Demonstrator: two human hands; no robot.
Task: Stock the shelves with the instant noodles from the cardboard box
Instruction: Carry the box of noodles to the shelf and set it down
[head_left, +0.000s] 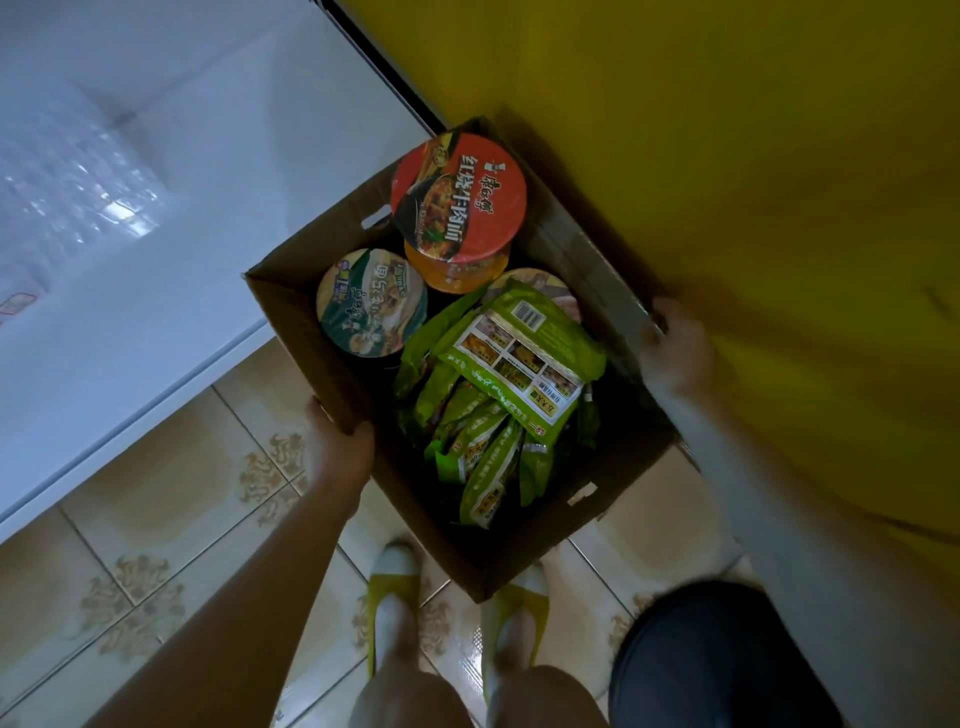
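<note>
An open cardboard box (332, 364) is held above the floor in front of me. My left hand (340, 447) grips its left wall and my right hand (675, 353) grips its right rim. Inside, a red-lidded noodle bowl (460, 195) sits on an orange one at the far end. A green-lidded bowl (371, 304) stands at the left. Several green noodle packets (511, 374) fill the near half, partly covering another bowl (558, 291).
A white chest freezer (156, 234) stands at the left. A yellow surface (727, 156) fills the right side, close against the box. Beige patterned floor tiles (171, 519) lie below, with my feet in yellow-and-white shoes (392, 587) under the box.
</note>
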